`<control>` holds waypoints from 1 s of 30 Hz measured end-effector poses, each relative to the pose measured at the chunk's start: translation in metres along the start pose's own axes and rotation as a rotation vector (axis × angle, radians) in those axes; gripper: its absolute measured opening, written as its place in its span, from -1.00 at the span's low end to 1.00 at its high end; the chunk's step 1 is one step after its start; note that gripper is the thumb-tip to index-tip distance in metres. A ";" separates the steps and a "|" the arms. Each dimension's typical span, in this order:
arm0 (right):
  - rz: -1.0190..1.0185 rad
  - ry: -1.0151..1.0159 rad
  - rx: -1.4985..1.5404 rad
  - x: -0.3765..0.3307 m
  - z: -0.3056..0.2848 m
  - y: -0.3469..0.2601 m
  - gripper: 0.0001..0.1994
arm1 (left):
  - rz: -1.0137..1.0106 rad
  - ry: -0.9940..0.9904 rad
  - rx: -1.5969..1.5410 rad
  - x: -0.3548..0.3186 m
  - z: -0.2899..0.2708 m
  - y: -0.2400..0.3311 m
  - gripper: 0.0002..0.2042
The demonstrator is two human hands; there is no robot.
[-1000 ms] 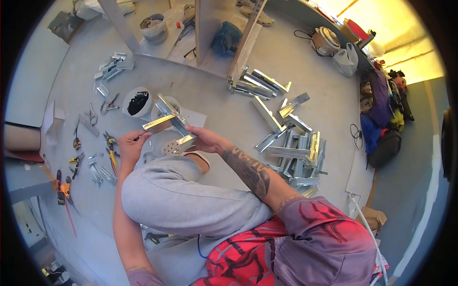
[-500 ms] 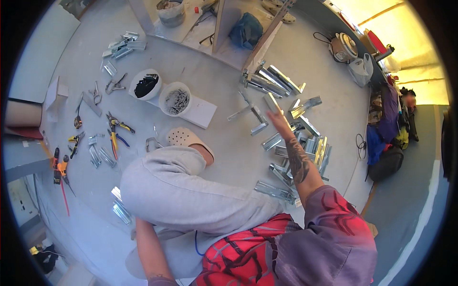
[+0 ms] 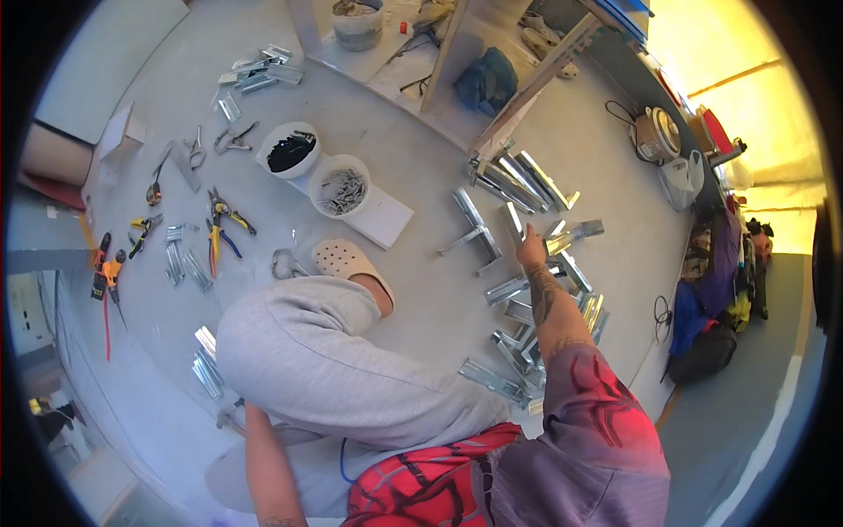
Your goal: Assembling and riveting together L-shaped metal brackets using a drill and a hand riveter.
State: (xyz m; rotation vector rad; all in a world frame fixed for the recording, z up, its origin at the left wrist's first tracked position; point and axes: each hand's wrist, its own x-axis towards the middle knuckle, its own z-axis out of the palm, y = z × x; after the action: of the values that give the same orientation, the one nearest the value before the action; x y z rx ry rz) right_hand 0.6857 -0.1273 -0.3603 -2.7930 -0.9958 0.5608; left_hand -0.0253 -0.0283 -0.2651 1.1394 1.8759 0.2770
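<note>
My right hand (image 3: 531, 250) reaches out over a loose pile of short metal channel profiles (image 3: 520, 356) on the floor. Its fingers are closed at the near end of one short metal profile (image 3: 511, 223). Left of it lies a joined metal piece (image 3: 475, 228) with a crosspiece sticking out. Farther off, several longer profiles (image 3: 512, 180) lie side by side. My left forearm (image 3: 268, 461) comes down beside my bent knee, which hides the fingers of that hand. Close to it lie more short profiles (image 3: 207, 364).
A white bucket of black parts (image 3: 291, 151) and one of small metal fasteners (image 3: 342, 189) stand on a white board (image 3: 386, 220). Snips (image 3: 218, 230), pliers (image 3: 143, 233), a drill-like orange tool (image 3: 112, 268) and clamps (image 3: 235, 138) lie leftward. A wooden frame (image 3: 443, 66) stands beyond.
The whole view has shifted, so the floor things sit lower and farther right. My right hand's fingers, outstretched and blurred before, are now closed at a profile. The joined piece has moved slightly left.
</note>
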 end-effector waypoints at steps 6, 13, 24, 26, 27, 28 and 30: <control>-0.536 0.336 0.154 0.003 -0.060 -0.008 -0.57 | 0.223 0.145 0.036 0.009 -0.030 -0.039 -0.66; -1.029 0.315 0.233 -0.139 -0.276 -0.247 -0.69 | 0.439 -0.289 -0.627 -0.075 -0.090 0.177 -0.61; -2.372 0.101 -0.387 -0.345 -0.238 -0.591 -0.61 | 0.665 -0.104 0.112 -0.146 -0.200 0.192 -0.32; -2.389 0.027 -0.325 -0.350 -0.194 -0.606 -0.62 | 0.446 -0.243 -0.046 -0.133 -0.187 0.174 -0.41; -2.376 -0.051 -0.278 -0.355 -0.184 -0.612 -0.63 | 0.399 -0.198 -0.133 -0.127 -0.180 0.160 -0.45; -2.417 -0.058 -0.262 -0.359 -0.180 -0.616 -0.63 | 0.353 -0.151 -0.222 -0.118 -0.170 0.146 -0.48; -2.541 0.162 0.158 -0.368 -0.183 -0.620 -0.50 | 0.319 -0.207 -0.501 -0.111 -0.155 0.133 -0.47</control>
State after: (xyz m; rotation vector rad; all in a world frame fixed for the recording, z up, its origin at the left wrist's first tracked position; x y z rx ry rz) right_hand 0.1295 0.1223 0.0665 0.1013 -2.5915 -0.1126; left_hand -0.0475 -0.0055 -0.0349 1.0608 1.3349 0.7348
